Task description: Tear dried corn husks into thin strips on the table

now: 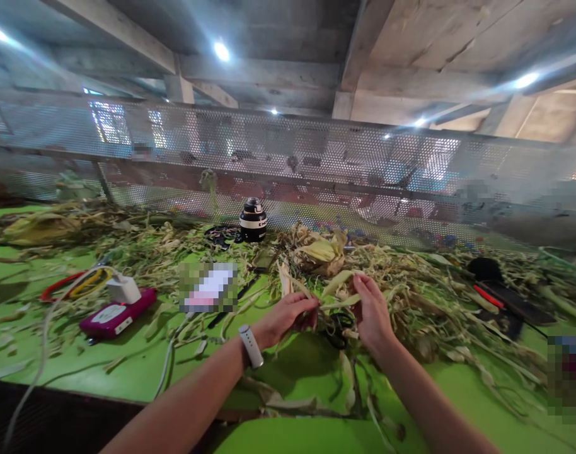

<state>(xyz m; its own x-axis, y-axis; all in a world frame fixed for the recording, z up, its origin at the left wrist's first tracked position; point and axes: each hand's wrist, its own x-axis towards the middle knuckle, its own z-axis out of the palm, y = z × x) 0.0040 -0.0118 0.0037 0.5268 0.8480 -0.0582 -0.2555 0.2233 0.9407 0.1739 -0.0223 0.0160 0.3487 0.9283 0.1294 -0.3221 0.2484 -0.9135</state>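
Observation:
In the head view, a pale green corn husk (339, 287) in strips stretches between my two hands above the table. My left hand (292, 312) is closed, with thumb and fingers pinching the husk's left end. On that wrist is a white band (251, 346). My right hand (374, 315) is closed on the husk's other side, thumb and forefinger on its upper edge. Beneath and between the hands lie black looped handles (339, 329), perhaps of scissors, partly hidden. Just beyond them rests a bundle of yellowish husks (323, 249).
Dry husk scraps (425, 296) litter the green table (99, 369). At left are a purple power strip (118, 313) with a white plug (123, 289) and cables. A black jar-shaped bottle (253, 221) stands before a perforated metal screen (288, 151). A blurred phone-like object (211, 287) lies left of my hands.

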